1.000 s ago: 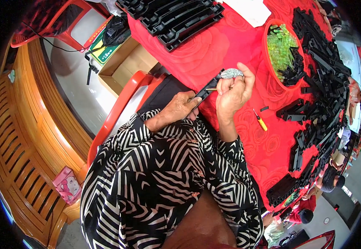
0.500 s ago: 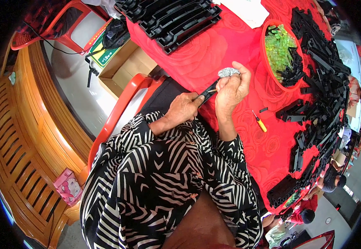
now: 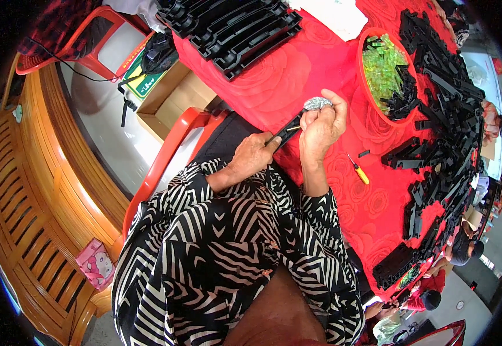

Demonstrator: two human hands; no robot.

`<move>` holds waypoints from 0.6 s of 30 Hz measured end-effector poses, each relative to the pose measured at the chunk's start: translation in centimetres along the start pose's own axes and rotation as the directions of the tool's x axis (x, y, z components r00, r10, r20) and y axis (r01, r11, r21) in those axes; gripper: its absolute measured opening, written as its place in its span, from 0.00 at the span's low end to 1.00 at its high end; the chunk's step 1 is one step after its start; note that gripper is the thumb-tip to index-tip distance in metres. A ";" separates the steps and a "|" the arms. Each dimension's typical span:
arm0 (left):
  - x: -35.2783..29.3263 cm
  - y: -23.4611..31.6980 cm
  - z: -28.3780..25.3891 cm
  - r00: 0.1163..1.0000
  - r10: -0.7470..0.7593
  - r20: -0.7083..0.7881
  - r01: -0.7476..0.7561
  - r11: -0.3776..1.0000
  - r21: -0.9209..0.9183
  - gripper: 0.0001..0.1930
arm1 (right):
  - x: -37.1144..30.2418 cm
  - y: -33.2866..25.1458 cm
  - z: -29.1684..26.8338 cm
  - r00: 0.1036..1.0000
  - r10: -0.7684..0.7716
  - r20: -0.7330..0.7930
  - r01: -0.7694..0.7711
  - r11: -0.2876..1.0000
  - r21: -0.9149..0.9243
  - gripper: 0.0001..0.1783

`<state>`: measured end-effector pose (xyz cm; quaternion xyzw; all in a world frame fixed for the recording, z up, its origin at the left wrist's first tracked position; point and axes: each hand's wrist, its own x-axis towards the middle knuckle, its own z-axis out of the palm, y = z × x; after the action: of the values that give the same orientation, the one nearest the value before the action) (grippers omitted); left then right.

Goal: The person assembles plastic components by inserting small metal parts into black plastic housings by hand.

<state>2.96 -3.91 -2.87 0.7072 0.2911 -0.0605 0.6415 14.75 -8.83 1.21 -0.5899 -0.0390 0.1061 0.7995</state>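
Note:
My left hand [image 3: 252, 154] grips a long black plastic part [image 3: 289, 131] near the table's edge, its fingers wrapped round the lower end. In my right hand [image 3: 323, 131] is a tool with a lumpy, silver foil-wrapped handle [image 3: 318, 104]. The tool's thin brass-coloured shaft runs from my right fingers to the black part; its tip's exact contact cannot be made out. My right index finger points up past the handle. To the right of that hand, a small yellow-handled screwdriver [image 3: 361, 174] lies on the red cloth beside a small black piece [image 3: 364, 153].
An orange-red basket [image 3: 362, 78] holds green-yellow pieces and black parts. Beyond it spreads a large heap of black plastic parts [image 3: 447, 109]. Black racks [image 3: 228, 34] sit at the far left of the table. A red chair [image 3: 167, 161] and cardboard box [image 3: 184, 104] stand left. Other people sit along the right.
Both hands keep nearly the same grip on the part and tool. The right hand has shifted very slightly. The whole view has moved a little.

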 end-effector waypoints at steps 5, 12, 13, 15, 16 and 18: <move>0.1 -0.1 0.2 0.997 -0.072 -0.029 0.072 0.997 0.003 0.18 | -0.1 0.3 0.2 1.000 0.016 -0.003 -0.016 0.999 -0.027 0.14; 0.2 -0.2 0.3 0.997 -0.068 -0.033 0.068 0.998 -0.002 0.18 | -0.1 0.4 0.0 1.000 0.007 -0.006 -0.008 0.998 -0.054 0.14; 0.2 -0.2 0.4 0.997 -0.063 -0.033 0.063 0.998 0.009 0.18 | -0.1 0.2 -0.1 1.000 0.007 -0.006 -0.007 0.998 -0.055 0.14; 0.3 -0.3 0.4 0.998 -0.060 -0.032 0.061 0.998 0.012 0.18 | 0.0 0.0 -0.1 1.000 -0.003 -0.018 0.003 1.000 -0.009 0.14; 0.3 -0.3 0.4 0.998 -0.057 -0.030 0.058 0.998 0.015 0.18 | 0.0 0.0 -0.1 1.000 -0.004 -0.018 0.003 1.000 -0.009 0.14; 0.2 -0.5 0.4 0.998 -0.052 -0.037 0.052 0.999 0.011 0.18 | -0.1 0.1 0.0 1.000 -0.009 0.012 0.009 0.999 -0.036 0.14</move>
<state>3.01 -4.23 -3.46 0.7043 0.3207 -0.0659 0.6299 14.62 -8.82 1.11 -0.6034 -0.0481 0.1051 0.7890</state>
